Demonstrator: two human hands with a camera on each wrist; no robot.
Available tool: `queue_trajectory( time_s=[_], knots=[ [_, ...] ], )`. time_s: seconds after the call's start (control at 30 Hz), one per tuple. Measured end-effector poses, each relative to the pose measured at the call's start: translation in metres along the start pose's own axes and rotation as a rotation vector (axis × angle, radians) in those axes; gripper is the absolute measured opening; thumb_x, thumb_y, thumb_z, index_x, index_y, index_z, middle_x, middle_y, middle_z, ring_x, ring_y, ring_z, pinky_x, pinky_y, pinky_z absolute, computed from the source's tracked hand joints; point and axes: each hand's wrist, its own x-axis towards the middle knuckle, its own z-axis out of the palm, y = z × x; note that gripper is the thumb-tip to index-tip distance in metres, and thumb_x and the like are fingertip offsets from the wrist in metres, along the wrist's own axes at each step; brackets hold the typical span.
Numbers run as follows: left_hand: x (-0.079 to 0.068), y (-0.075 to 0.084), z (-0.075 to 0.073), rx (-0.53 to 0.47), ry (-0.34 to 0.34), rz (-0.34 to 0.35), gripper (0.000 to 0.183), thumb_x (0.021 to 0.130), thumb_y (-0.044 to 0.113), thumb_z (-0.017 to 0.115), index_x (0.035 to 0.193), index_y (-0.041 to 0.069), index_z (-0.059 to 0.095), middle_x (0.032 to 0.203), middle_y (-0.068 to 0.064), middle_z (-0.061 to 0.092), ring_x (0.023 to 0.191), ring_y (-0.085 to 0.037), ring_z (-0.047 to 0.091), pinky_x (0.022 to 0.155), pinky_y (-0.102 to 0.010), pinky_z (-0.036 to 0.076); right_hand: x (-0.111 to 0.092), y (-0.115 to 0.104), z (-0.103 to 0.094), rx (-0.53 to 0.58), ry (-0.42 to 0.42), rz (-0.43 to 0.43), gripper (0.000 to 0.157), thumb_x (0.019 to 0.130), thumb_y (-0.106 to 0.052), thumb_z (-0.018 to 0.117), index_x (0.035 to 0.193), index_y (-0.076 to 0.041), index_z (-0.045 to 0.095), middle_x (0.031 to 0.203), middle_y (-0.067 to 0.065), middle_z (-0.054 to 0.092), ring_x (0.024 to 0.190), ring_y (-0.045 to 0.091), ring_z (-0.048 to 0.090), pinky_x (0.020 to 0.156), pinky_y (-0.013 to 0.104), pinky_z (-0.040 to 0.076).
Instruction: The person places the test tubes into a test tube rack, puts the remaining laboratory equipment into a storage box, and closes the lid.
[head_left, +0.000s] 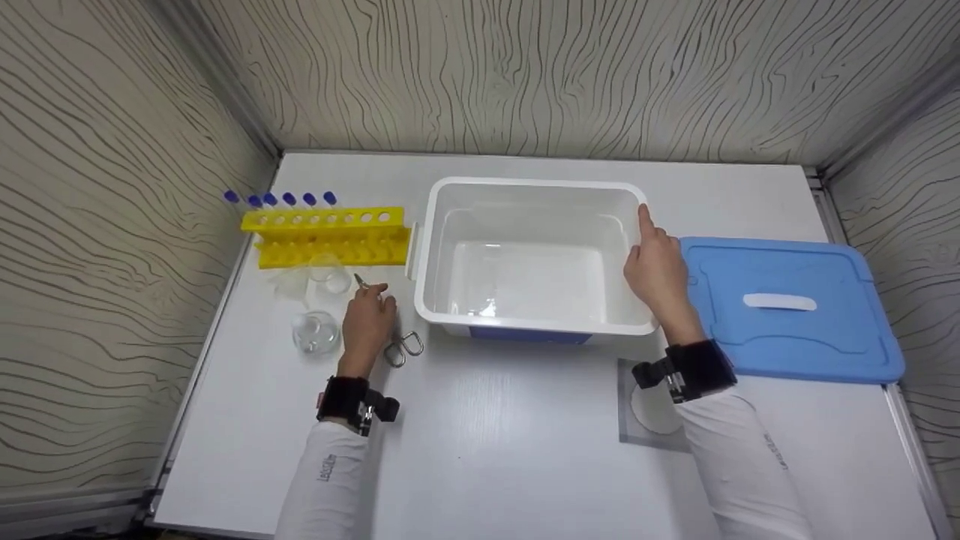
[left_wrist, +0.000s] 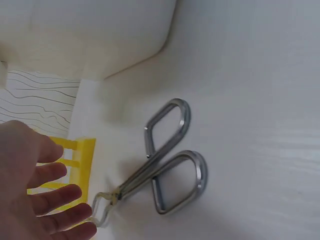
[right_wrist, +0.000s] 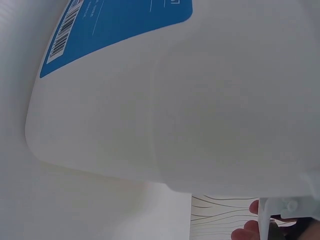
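gripping the white, open-topped plastic box (head_left: 525, 326) at its right end: right hand (head_left: 657, 270).
silver scissor-shaped metal tongs (left_wrist: 150, 166) lie left of it, beside the relaxed left hand (head_left: 367, 321); likely rigid, slick; hold by the loops (left_wrist: 201, 175).

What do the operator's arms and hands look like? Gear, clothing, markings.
Left hand and right hand are ungloved. The left sleeve and right sleeve are long and white, each with small dark lettering, too blurred to read. Each wrist has a wide black band, left and right, with a small black unit on a bracket. No cables visible.
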Motion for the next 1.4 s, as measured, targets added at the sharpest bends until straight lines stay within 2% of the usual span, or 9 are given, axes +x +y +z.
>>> queue_trajectory(
  time_s=[0.2, 0.43, 0.7, 0.9, 1.13, 1.23, 1.4],
  knots=[
    [-0.003, -0.01, 0.008, 0.051, 0.01, -0.015, 0.039, 0.096, 0.021, 0.053, 0.129, 0.001, 0.062, 0.128, -0.026, 0.059, 0.114, -0.045, 0.059, 0.093, -0.055, 0.051, -0.001, -0.001, 0.001, 0.02, -0.008, 0.002, 0.062, 0.095, 0.003, 0.041, 0.155, 0.002, 0.026, 0.125, 0.043, 0.054, 0.121, 0.06, 0.049, 0.084, 0.071, 0.049],
    [-0.004, -0.011, 0.013, 0.137, 0.017, -0.032, 0.039, 0.094, 0.024, 0.057, 0.122, -0.002, 0.064, 0.124, -0.027, 0.059, 0.11, -0.046, 0.058, 0.088, -0.056, 0.052, -0.002, -0.001, 0.0, 0.023, -0.006, 0.023, 0.062, 0.095, 0.002, 0.041, 0.155, 0.0, 0.026, 0.126, 0.042, 0.055, 0.121, 0.058, 0.05, 0.086, 0.069, 0.049],
    [-0.006, -0.007, 0.018, 0.217, -0.003, 0.051, 0.033, 0.091, 0.019, 0.061, 0.116, -0.001, 0.067, 0.124, -0.026, 0.057, 0.109, -0.045, 0.055, 0.081, -0.054, 0.055, -0.001, -0.001, 0.001, 0.008, 0.003, 0.024, 0.062, 0.094, 0.002, 0.041, 0.155, 0.0, 0.028, 0.123, 0.041, 0.057, 0.116, 0.058, 0.053, 0.081, 0.067, 0.05],
    [-0.002, -0.001, 0.022, 0.245, -0.028, 0.106, 0.033, 0.092, 0.019, 0.061, 0.118, 0.0, 0.067, 0.126, -0.026, 0.057, 0.108, -0.044, 0.055, 0.081, -0.055, 0.055, -0.001, -0.001, 0.001, 0.016, -0.008, 0.041, 0.063, 0.095, 0.002, 0.041, 0.155, -0.001, 0.026, 0.125, 0.04, 0.056, 0.117, 0.056, 0.053, 0.083, 0.067, 0.05],
    [-0.002, 0.004, 0.023, 0.275, -0.033, 0.178, 0.03, 0.089, 0.019, 0.061, 0.113, 0.002, 0.068, 0.123, -0.023, 0.06, 0.107, -0.045, 0.057, 0.079, -0.056, 0.055, -0.001, 0.0, 0.003, 0.012, 0.014, 0.008, 0.062, 0.094, 0.003, 0.041, 0.154, 0.001, 0.029, 0.118, 0.041, 0.058, 0.112, 0.057, 0.055, 0.079, 0.066, 0.051],
    [-0.003, 0.005, 0.022, 0.275, -0.035, 0.176, 0.029, 0.09, 0.019, 0.061, 0.114, 0.004, 0.067, 0.123, -0.022, 0.061, 0.105, -0.046, 0.058, 0.078, -0.057, 0.055, -0.002, 0.001, 0.003, 0.01, 0.023, -0.001, 0.061, 0.094, 0.004, 0.041, 0.154, 0.001, 0.029, 0.118, 0.041, 0.058, 0.112, 0.057, 0.055, 0.08, 0.065, 0.05],
    [-0.003, 0.005, 0.021, 0.246, -0.032, 0.131, 0.038, 0.091, 0.019, 0.062, 0.127, 0.006, 0.063, 0.129, -0.024, 0.058, 0.108, -0.045, 0.061, 0.081, -0.055, 0.056, -0.002, 0.001, 0.002, 0.009, 0.026, -0.006, 0.061, 0.094, 0.003, 0.042, 0.154, 0.002, 0.029, 0.118, 0.042, 0.058, 0.111, 0.057, 0.056, 0.08, 0.066, 0.05]
  ],
)
